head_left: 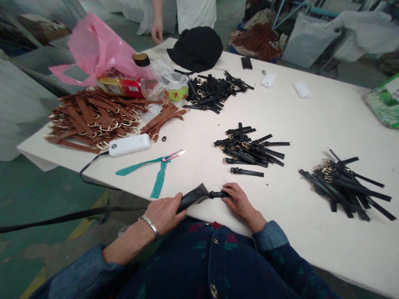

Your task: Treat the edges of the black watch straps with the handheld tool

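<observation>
My left hand, with a silver bracelet on the wrist, grips the handle of a dark tool at the table's near edge; a black cord trails from it to the left. My right hand holds a short black strap against the tool's tip. A pile of black straps with gold buckles lies just beyond my hands. A second black pile lies to the right, and a third sits farther back.
Brown straps are heaped at the left, near a white power bank and pink snips on a teal ribbon. A pink bag, bottle, black hat and two white boxes sit at the back. Another person stands at the far edge.
</observation>
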`<move>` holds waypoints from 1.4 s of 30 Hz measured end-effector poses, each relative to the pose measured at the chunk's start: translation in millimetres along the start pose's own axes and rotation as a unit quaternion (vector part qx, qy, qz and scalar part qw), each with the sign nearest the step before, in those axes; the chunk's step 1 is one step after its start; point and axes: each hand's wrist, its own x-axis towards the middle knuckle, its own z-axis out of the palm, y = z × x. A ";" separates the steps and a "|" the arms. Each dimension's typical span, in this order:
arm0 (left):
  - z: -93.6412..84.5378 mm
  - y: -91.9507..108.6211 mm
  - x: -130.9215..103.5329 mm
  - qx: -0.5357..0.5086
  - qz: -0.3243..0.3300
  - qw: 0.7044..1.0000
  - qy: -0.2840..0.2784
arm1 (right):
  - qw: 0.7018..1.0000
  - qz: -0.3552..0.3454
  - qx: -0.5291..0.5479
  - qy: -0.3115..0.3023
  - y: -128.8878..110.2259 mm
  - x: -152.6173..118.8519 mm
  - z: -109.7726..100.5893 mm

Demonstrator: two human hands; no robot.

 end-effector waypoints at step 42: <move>43.7 -3.2 -5.5 -0.195 -0.038 0.979 -0.035 | 0.922 0.172 -0.284 0.199 57.0 -28.1 -145.0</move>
